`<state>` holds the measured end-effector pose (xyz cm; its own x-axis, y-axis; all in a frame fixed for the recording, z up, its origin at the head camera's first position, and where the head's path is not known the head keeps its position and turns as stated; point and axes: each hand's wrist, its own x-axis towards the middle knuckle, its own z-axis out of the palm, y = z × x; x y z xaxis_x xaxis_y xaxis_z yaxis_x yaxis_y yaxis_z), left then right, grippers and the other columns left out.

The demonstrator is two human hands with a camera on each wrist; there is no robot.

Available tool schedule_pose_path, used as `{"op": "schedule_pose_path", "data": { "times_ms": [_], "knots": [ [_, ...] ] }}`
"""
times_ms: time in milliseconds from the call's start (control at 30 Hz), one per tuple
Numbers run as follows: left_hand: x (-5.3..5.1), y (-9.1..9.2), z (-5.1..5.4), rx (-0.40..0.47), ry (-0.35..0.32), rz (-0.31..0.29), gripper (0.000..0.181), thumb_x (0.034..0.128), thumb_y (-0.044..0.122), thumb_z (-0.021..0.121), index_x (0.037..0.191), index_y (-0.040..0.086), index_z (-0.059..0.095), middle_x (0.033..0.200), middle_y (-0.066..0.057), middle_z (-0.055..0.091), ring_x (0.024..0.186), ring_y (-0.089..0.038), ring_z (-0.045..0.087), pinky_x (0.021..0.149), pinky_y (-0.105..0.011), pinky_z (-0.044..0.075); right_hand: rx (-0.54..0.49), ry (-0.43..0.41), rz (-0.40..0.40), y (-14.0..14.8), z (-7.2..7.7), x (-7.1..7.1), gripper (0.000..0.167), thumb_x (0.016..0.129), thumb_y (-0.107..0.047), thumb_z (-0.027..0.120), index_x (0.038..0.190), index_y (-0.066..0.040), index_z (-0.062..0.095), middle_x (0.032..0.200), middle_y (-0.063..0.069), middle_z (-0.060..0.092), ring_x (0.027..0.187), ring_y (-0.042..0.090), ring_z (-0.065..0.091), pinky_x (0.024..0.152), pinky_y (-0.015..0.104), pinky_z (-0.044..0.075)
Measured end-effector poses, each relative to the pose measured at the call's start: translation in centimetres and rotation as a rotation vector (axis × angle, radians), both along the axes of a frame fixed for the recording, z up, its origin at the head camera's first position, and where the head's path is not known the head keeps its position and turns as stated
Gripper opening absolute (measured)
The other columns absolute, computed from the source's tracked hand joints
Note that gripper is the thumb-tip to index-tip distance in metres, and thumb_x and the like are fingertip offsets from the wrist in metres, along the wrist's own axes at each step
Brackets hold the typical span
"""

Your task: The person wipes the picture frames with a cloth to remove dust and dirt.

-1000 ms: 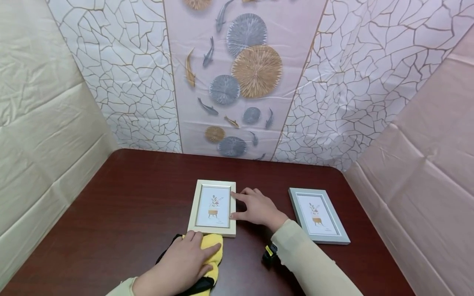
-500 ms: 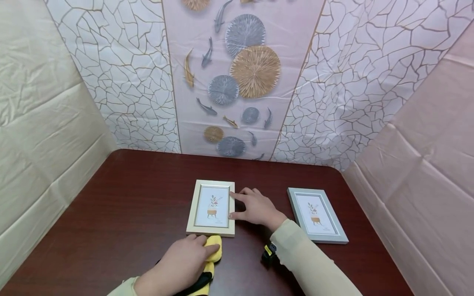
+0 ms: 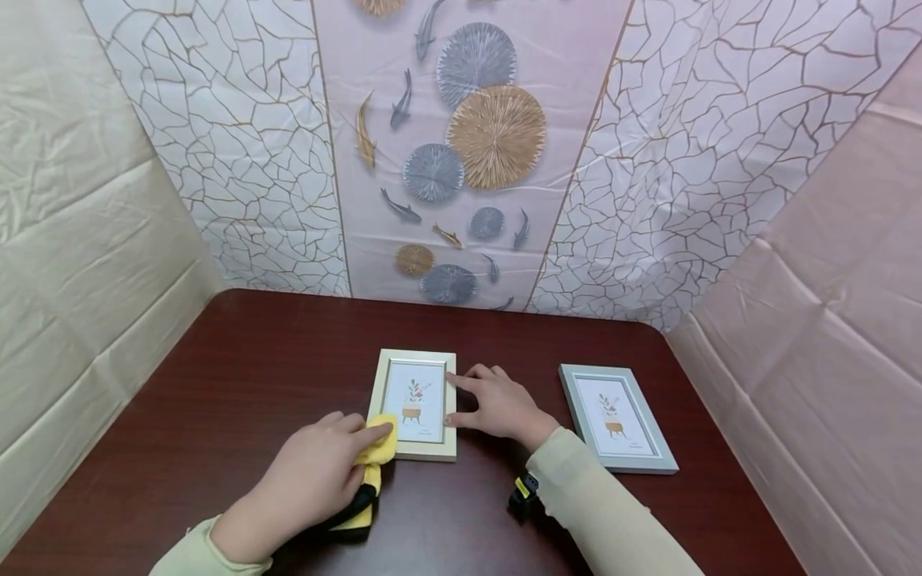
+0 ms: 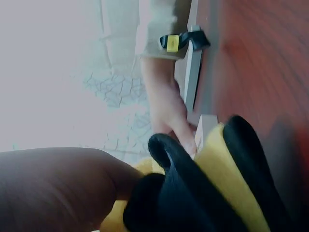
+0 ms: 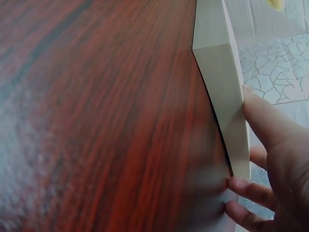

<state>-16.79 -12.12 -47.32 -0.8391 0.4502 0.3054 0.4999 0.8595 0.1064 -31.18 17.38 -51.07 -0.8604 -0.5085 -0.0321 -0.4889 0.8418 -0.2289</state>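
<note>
Head view: A yellow-and-black cloth (image 3: 379,445) is gripped by the left hand (image 3: 313,468), the index finger being laid out along its top. The cloth is pressed over the near left corner of a cream picture frame (image 3: 426,454). This frame is laid flat on the dark red worktop (image 3: 252,384), ahead and to the right of the left fingers, directly left of the right fingers. Its long axis is pointed away from the person. Along its right edge, thumb and index of the right hand (image 3: 499,406) are spread wide; the edge is touched, nothing is grasped. Bare contact is thus made by the right fingers, while cloth is interposed at the left. A plant print (image 3: 413,410) is held inside the frame. A similar print is held in a grey frame (image 3: 641,464), set apart to the right of the right fingers.

Left wrist view: The cloth is seen bunched, black edges folded; the left fingertips are hidden.

Right wrist view: The cream frame's long side is met by the thumb; contact of the remaining fingertips cannot be fully told.
</note>
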Motion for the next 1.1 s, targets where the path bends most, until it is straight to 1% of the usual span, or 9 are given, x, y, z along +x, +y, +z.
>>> {"op": "schedule_pose_path", "data": {
  "times_ms": [133,233,367,467,567,667,833,1000,1100],
  "knots": [
    [-0.3,-0.9,0.0,-0.033,0.006,0.016,0.047,0.0855,0.002,0.077,0.128,0.021,0.084,0.101,0.004,0.072,0.081,-0.017,0.057,0.060,-0.032,0.045,0.013,-0.015,0.009,0.1,0.2,-0.1,0.085,0.094,-0.070,0.076,0.167,-0.035,0.050,0.150,0.005,0.058,0.128,0.027,0.054,0.084,0.046,0.058],
    [-0.6,-1.3,-0.4,-0.045,0.001,0.017,0.045,0.0862,-0.001,0.075,0.125,0.021,0.085,0.096,0.005,0.069,0.079,-0.018,0.054,0.057,-0.031,0.042,0.025,-0.030,0.020,0.3,0.4,-0.2,0.084,0.096,-0.068,0.075,0.168,-0.034,0.048,0.154,0.004,0.056,0.131,0.027,0.053,0.088,0.047,0.058],
    [-1.2,-1.6,-1.3,-0.058,-0.051,0.019,0.043,0.0896,0.001,0.074,0.125,0.023,0.085,0.092,0.006,0.064,0.076,-0.016,0.049,0.056,-0.030,0.038,0.028,-0.048,0.043,0.5,0.7,-0.3,0.084,0.098,-0.065,0.075,0.169,-0.031,0.047,0.165,0.004,0.049,0.141,0.031,0.050,0.097,0.052,0.057],
    [-1.7,-1.7,-1.9,-0.073,-0.083,0.026,0.042,0.0939,0.004,0.075,0.128,0.026,0.084,0.095,0.007,0.065,0.077,-0.016,0.049,0.056,-0.030,0.037,0.023,-0.055,0.055,0.6,0.8,-0.3,0.084,0.099,-0.064,0.074,0.170,-0.030,0.046,0.171,0.004,0.044,0.148,0.035,0.046,0.101,0.056,0.055],
    [-2.1,-1.6,-2.1,-0.084,-0.098,0.029,0.040,0.0965,0.006,0.076,0.130,0.026,0.083,0.098,0.006,0.066,0.078,-0.016,0.051,0.057,-0.032,0.039,0.024,-0.057,0.054,0.6,0.8,-0.4,0.084,0.099,-0.064,0.074,0.170,-0.029,0.046,0.173,0.004,0.042,0.152,0.037,0.044,0.103,0.057,0.054],
    [-2.7,-1.4,-2.1,-0.095,-0.121,0.037,0.038,0.0973,0.008,0.075,0.131,0.024,0.083,0.099,0.004,0.064,0.079,-0.018,0.051,0.058,-0.034,0.039,0.032,-0.061,0.054,0.6,0.9,-0.5,0.084,0.099,-0.063,0.075,0.170,-0.029,0.046,0.173,0.005,0.042,0.154,0.040,0.042,0.106,0.058,0.052],
    [-3.9,-1.2,-2.1,-0.127,-0.150,0.074,0.040,0.0958,0.008,0.075,0.133,0.021,0.081,0.102,0.000,0.065,0.084,-0.022,0.055,0.059,-0.039,0.042,0.049,-0.066,0.069,0.2,0.8,-0.5,0.084,0.100,-0.062,0.074,0.170,-0.027,0.045,0.173,0.006,0.042,0.153,0.041,0.042,0.109,0.058,0.051],
    [-5.5,-1.1,-2.2,-0.138,-0.175,0.111,0.043,0.0975,0.006,0.071,0.137,0.021,0.080,0.105,-0.004,0.066,0.084,-0.023,0.054,0.059,-0.040,0.042,0.073,-0.068,0.076,-0.1,0.9,-0.5,0.085,0.099,-0.063,0.074,0.170,-0.026,0.046,0.170,0.007,0.046,0.150,0.037,0.046,0.108,0.056,0.052],
    [-6.5,-1.1,-2.3,-0.136,-0.177,0.127,0.044,0.0987,0.007,0.070,0.139,0.021,0.078,0.107,-0.006,0.067,0.084,-0.024,0.056,0.059,-0.040,0.043,0.087,-0.064,0.082,-0.2,1.1,-0.5,0.085,0.099,-0.063,0.074,0.170,-0.026,0.046,0.168,0.008,0.049,0.146,0.036,0.048,0.107,0.055,0.052]
  ]
}}
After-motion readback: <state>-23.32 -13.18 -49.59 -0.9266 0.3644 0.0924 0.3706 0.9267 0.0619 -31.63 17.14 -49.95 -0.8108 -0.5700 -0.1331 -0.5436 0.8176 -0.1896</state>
